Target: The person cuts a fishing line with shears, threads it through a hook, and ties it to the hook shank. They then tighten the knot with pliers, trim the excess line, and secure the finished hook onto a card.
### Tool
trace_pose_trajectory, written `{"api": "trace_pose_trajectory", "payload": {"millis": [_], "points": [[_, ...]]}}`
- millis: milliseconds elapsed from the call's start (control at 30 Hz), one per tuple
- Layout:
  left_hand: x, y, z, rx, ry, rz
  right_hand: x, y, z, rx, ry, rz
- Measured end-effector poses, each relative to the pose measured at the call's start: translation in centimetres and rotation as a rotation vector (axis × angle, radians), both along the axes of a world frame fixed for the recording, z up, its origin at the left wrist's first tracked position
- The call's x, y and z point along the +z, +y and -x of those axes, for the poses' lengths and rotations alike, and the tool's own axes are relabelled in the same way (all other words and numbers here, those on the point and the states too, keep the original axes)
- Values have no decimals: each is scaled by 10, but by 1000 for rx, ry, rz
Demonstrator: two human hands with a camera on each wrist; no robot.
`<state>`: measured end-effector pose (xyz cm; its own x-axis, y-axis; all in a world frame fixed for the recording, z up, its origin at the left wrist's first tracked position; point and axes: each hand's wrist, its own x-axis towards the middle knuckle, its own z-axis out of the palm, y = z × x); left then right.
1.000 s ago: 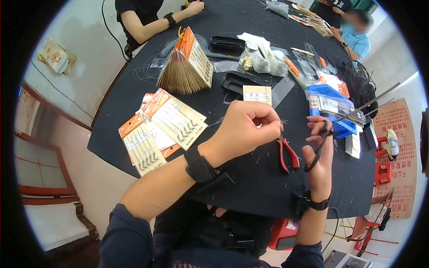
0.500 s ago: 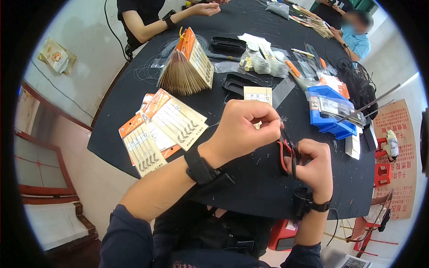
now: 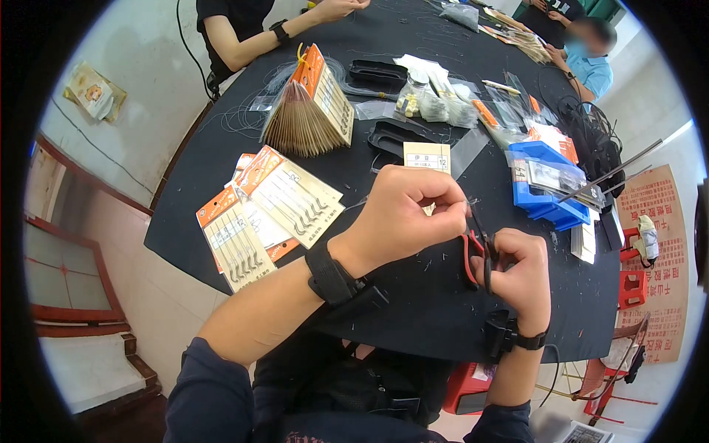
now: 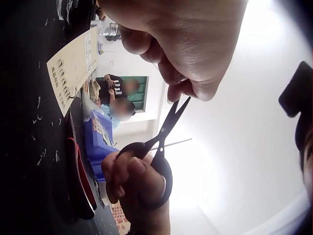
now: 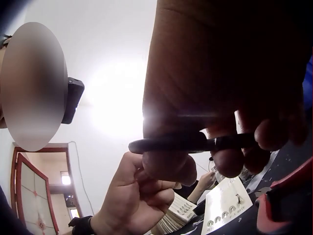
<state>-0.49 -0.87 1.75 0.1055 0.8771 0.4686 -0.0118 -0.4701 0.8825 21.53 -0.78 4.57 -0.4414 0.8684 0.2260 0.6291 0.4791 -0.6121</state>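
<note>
My left hand [image 3: 410, 207] pinches a thin line [image 4: 154, 64] between thumb and forefinger; its ends are too fine to follow. My right hand [image 3: 521, 273] holds black scissors [image 4: 163, 137], with thumb and fingers through the loops. The blades stand slightly apart, their tips right at the left fingertips. Under the scissors, red-handled pliers [image 3: 470, 266] lie on the black table. Behind the left hand is a cream card [image 4: 73, 66] with several hooks along it, partly covered by that hand in the head view.
Cards of long-shanked hooks [image 3: 292, 199] lie at left, below a fanned bundle of cards [image 3: 306, 125]. Black trays [image 3: 399, 136], a clear jar [image 3: 416, 80] and a blue bin [image 3: 526, 193] stand farther back. Clippings [image 4: 41, 156] dot the table. Two seated people [image 3: 240, 48] [image 3: 591, 74] work across it.
My right hand, open earlier with the scissors hanging on its fingers, has closed round the loops and swung the blades up to the left fingertips. The left hand has barely moved.
</note>
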Motion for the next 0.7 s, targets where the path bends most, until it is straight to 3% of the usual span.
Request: {"api": "trace_pose_trajectory", "payload": {"millis": [700], "points": [[-4,4,-1,1,35,-84,-1,0,-1,-14,-15,-13]]}}
